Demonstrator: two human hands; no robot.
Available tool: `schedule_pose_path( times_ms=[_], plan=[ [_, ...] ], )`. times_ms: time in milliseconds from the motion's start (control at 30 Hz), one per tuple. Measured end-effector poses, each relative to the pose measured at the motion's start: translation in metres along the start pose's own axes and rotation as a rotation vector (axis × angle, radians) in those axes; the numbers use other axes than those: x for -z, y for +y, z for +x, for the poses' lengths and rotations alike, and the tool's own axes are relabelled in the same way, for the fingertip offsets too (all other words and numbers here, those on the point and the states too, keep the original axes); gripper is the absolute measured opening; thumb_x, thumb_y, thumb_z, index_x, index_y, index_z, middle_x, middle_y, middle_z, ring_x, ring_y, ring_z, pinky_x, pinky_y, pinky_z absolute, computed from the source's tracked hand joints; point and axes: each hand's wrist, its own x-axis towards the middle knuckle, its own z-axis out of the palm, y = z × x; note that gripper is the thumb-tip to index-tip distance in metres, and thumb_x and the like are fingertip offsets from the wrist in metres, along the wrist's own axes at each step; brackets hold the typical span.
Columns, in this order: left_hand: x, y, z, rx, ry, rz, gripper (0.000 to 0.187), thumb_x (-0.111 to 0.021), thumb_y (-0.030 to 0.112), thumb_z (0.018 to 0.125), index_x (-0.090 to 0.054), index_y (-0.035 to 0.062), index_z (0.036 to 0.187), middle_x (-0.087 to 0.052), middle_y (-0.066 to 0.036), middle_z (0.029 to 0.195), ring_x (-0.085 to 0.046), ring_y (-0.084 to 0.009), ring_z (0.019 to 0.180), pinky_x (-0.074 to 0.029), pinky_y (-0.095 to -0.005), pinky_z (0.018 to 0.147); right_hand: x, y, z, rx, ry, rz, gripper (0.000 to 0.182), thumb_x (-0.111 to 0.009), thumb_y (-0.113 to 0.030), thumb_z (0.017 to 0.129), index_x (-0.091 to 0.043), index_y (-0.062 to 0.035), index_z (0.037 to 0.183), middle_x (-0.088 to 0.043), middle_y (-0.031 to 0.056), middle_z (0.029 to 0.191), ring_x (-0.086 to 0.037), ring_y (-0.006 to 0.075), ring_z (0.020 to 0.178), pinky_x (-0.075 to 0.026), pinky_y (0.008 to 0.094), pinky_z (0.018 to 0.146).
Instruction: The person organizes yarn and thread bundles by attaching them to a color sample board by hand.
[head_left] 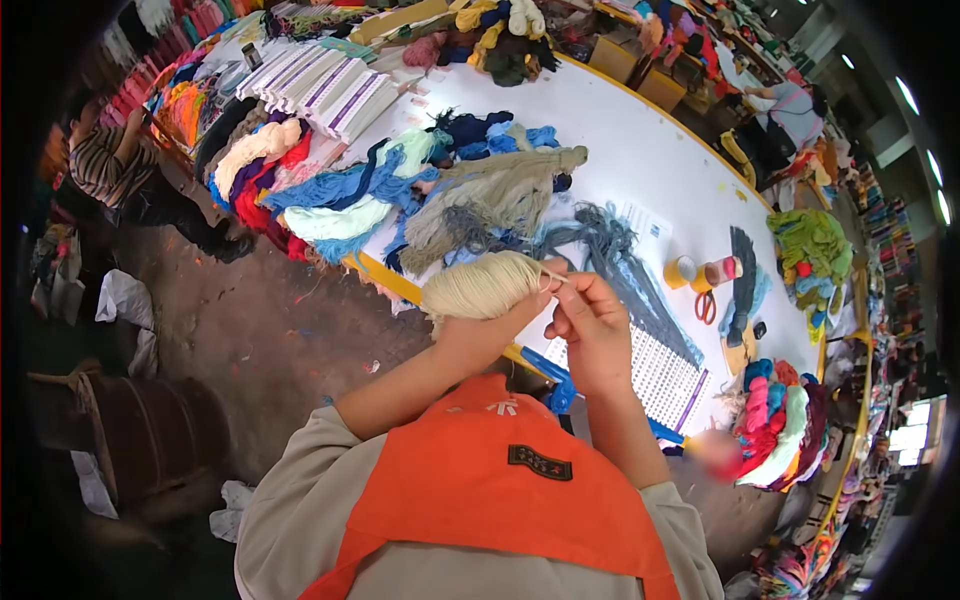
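Note:
A cream yarn skein [478, 288] is held up in front of my chest, above the table's front edge. My left hand [498, 326] is closed around its right end. Beside it, the fingers of my right hand [596, 322] are closed in a pinch at a thin cream strand coming off the skein. Behind my hands, a grey-blue yarn bundle [625, 270] lies spread on the white table. Farther left lies a taupe yarn bundle [490, 195], next to blue hanks [345, 188] and a pale mint hank [335, 220].
On the table's right are tape rolls [680, 271], red-handled scissors [706, 307] and a printed sheet [660, 385]. Stacked white strips [320, 90] lie at the back left. Coloured skeins [785, 425] hang near the right edge. One person [115, 165] is at left, another [790, 115] at back right.

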Motion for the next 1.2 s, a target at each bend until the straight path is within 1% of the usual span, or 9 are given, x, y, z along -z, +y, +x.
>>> schedule_pose_path(
  times_ms=[200,367,500,633,767,900,933,1033,1200],
  plan=[
    [0.021,0.000,0.009,0.324,-0.249,-0.436,0.029,-0.049,0.019,0.099,-0.059,0.0025,0.120,-0.064,-0.005,0.101,-0.059,-0.0106,0.080,-0.047,-0.0227,0.064,0.047,-0.013,-0.016,-0.466,-0.206,0.414,0.009,-0.057,-0.016,0.095,-0.056,-0.0110,0.101,-0.042,-0.0055,0.067,-0.032,0.0044,0.051,-0.026,0.0208,0.047],
    [0.105,-0.030,0.022,0.364,-0.171,-0.951,0.034,-0.047,0.030,0.102,-0.054,0.0042,0.122,-0.043,0.007,0.067,-0.039,-0.0010,0.052,-0.031,-0.0176,0.045,0.203,0.001,-0.034,0.169,0.716,-0.224,0.009,-0.058,-0.016,0.094,-0.057,-0.0105,0.101,-0.062,0.0057,0.102,-0.056,0.0124,0.090,-0.047,0.0302,0.081],
    [0.169,-0.063,0.045,0.417,0.208,-0.862,0.039,-0.043,0.025,0.104,-0.047,-0.0009,0.133,-0.035,0.008,0.064,-0.032,-0.0017,0.050,-0.030,-0.0173,0.047,0.461,0.040,-0.104,-0.162,0.822,0.421,0.007,-0.057,-0.009,0.089,-0.057,-0.0079,0.082,-0.064,0.0075,0.091,-0.059,0.0185,0.087,-0.049,0.0386,0.087],
    [0.231,-0.072,0.077,0.250,0.264,-0.740,0.043,-0.045,0.022,0.103,-0.041,-0.0013,0.139,-0.032,0.007,0.063,-0.030,-0.0018,0.051,-0.029,-0.0180,0.047,0.637,0.006,-0.183,-0.048,1.337,-0.021,0.009,-0.059,-0.003,0.078,-0.054,-0.0075,0.073,-0.048,0.0024,0.064,-0.050,0.0167,0.055,-0.046,0.0295,0.051],
    [0.153,-0.089,0.099,0.320,0.247,-0.509,0.050,-0.054,0.028,0.098,-0.042,-0.0001,0.138,-0.031,0.009,0.057,-0.030,-0.0010,0.048,-0.028,-0.0197,0.045,0.603,-0.033,-0.153,0.119,1.677,-0.679,0.024,-0.048,-0.011,0.086,-0.057,-0.0014,0.066,-0.052,0.0092,0.059,-0.050,0.0197,0.049,-0.048,0.0343,0.043],
    [0.059,-0.168,0.114,0.690,0.047,-0.537,0.026,-0.058,0.025,0.096,-0.058,0.0062,0.113,-0.032,0.008,0.056,-0.030,-0.0051,0.045,-0.023,-0.0230,0.042,0.661,0.091,-0.081,0.040,1.120,-0.479,0.020,-0.047,-0.010,0.090,-0.059,-0.0086,0.107,-0.055,0.0042,0.067,-0.048,0.0125,0.054,-0.040,0.0284,0.044],
    [0.048,-0.175,0.119,0.682,0.126,-0.527,0.023,-0.057,0.025,0.097,-0.059,0.0062,0.110,-0.032,0.008,0.056,-0.030,-0.0048,0.045,-0.023,-0.0227,0.043,0.576,0.078,-0.039,-0.013,1.023,-1.119,0.015,-0.048,-0.012,0.093,-0.059,-0.0084,0.103,-0.054,0.0024,0.066,-0.048,0.0092,0.059,-0.041,0.0271,0.052],
    [0.085,-0.185,0.131,0.626,0.411,-0.361,0.018,-0.058,0.026,0.097,-0.060,0.0085,0.102,-0.034,0.009,0.058,-0.032,-0.0034,0.048,-0.025,-0.0222,0.045,0.534,0.067,-0.012,-0.053,0.787,-1.142,0.016,-0.048,-0.018,0.097,-0.057,-0.0060,0.101,-0.056,0.0047,0.071,-0.051,0.0136,0.060,-0.043,0.0301,0.058],
    [0.266,-0.120,0.137,0.243,0.457,-0.510,0.019,-0.047,0.016,0.101,-0.059,0.0026,0.107,-0.030,0.008,0.057,-0.030,-0.0030,0.049,-0.027,-0.0207,0.045,0.801,0.056,-0.182,-0.190,1.040,-1.891,0.030,-0.053,-0.024,0.094,-0.064,-0.0005,0.108,-0.070,0.0174,0.094,-0.068,0.0322,0.086,-0.054,0.0385,0.073]
  ],
)
